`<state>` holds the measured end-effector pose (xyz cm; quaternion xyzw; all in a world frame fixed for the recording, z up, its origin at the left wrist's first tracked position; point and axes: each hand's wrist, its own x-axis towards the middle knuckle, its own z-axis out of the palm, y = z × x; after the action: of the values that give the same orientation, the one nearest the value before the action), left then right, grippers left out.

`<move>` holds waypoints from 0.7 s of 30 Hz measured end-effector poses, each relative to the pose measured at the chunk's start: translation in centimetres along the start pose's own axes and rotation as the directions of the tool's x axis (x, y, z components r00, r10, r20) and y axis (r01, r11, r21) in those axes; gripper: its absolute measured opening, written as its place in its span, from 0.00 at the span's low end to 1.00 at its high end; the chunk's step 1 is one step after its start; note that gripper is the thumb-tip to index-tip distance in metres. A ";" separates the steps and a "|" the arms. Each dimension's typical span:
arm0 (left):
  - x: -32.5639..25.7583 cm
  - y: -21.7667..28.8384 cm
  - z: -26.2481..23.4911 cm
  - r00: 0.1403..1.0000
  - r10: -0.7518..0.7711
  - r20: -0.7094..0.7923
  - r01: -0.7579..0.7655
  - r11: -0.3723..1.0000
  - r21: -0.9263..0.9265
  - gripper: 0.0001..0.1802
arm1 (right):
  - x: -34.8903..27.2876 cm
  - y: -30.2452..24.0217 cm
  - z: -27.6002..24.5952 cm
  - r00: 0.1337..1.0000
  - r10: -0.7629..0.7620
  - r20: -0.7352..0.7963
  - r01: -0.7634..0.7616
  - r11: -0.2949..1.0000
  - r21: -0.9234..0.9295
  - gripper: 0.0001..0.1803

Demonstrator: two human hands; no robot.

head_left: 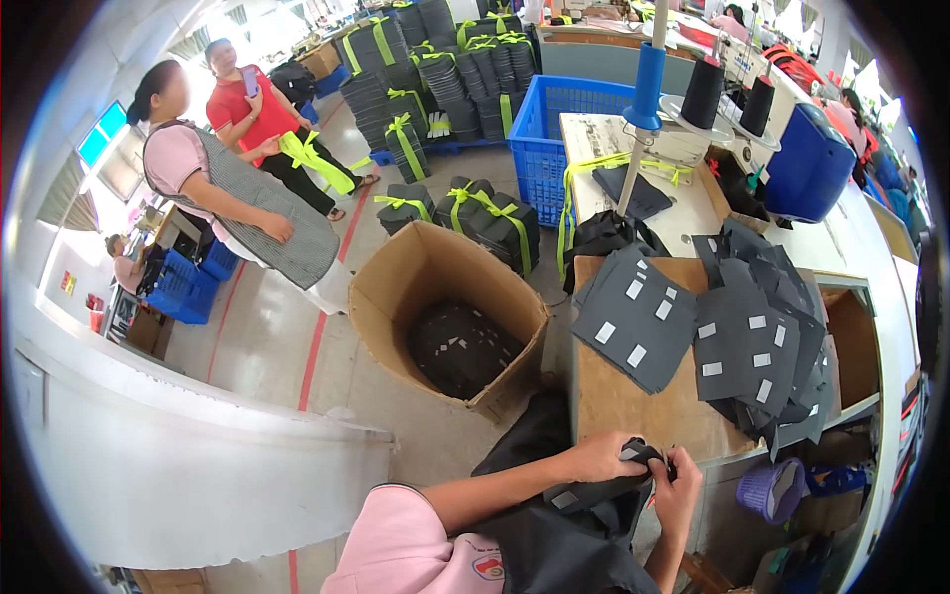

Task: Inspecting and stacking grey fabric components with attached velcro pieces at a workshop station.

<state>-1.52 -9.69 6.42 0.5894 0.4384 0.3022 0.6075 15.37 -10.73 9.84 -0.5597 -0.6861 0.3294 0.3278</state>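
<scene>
Close to my lap, my left hand (606,458) is closed on a black fabric piece (597,489) with a pale patch on it. My right hand (679,487) pinches the same piece at its other end, with the fingertips of both hands almost meeting. A small reddish bit shows by my right fingers, too small to name. Beyond my hands, a stack of black fabric panels (633,315) with white patches lies on the wooden tabletop (683,421). To its right, a looser heap of similar panels (757,342) overhangs the table's front edge.
A tall open cardboard box (381,282) stands left of the table, black pieces at its bottom. Tied black bundles (495,223) and a blue crate (539,148) are behind it. Thread cones (704,89) stand at the back right. Two people (247,188) stand at the left.
</scene>
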 end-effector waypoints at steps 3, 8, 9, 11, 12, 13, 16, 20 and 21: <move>-0.4 1.0 -0.6 0.996 -0.085 0.005 0.085 0.996 0.042 0.15 | 0.1 -0.3 -0.4 0.998 -0.032 0.045 0.031 0.999 0.028 0.08; -0.3 1.1 -0.6 0.996 -0.069 -0.058 0.069 0.998 -0.016 0.11 | 0.2 -0.1 -1.6 0.996 0.011 0.086 -0.013 1.000 0.020 0.08; -0.3 0.8 -0.4 0.996 -0.069 -0.058 0.068 0.998 -0.017 0.11 | 0.2 -0.2 -1.6 0.995 0.014 0.099 -0.016 1.000 0.017 0.09; -0.1 0.2 0.1 0.994 -0.052 -0.100 0.049 0.998 -0.030 0.10 | 0.2 0.6 -1.0 0.997 0.041 0.060 -0.043 0.998 0.037 0.09; -0.1 0.1 0.3 0.993 -0.052 -0.102 0.049 0.998 -0.029 0.10 | 0.1 0.9 -0.6 0.997 0.071 0.021 -0.072 0.996 0.059 0.09; -0.2 0.0 0.5 0.991 -0.063 -0.119 0.057 0.997 -0.051 0.10 | 0.0 1.0 -0.4 0.997 0.069 0.022 -0.070 0.996 0.060 0.09; -0.7 0.1 0.7 0.986 -0.069 -0.155 0.051 0.992 -0.118 0.11 | -0.3 1.0 0.2 0.997 0.070 -0.036 -0.068 0.995 0.067 0.07; -0.9 0.5 0.8 0.986 -0.140 -0.086 0.122 0.974 -0.188 0.17 | -0.9 0.3 0.4 0.975 0.220 0.011 -0.216 0.941 0.259 0.04; -0.7 0.4 0.9 0.987 -0.142 -0.069 0.127 0.973 -0.193 0.17 | -1.0 -0.1 0.1 0.953 0.298 0.056 -0.300 0.902 0.311 0.03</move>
<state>-0.95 -10.72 6.85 0.4852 0.4716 0.3246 0.6609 15.37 -11.77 9.75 -0.5973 -0.5317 0.4833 0.3562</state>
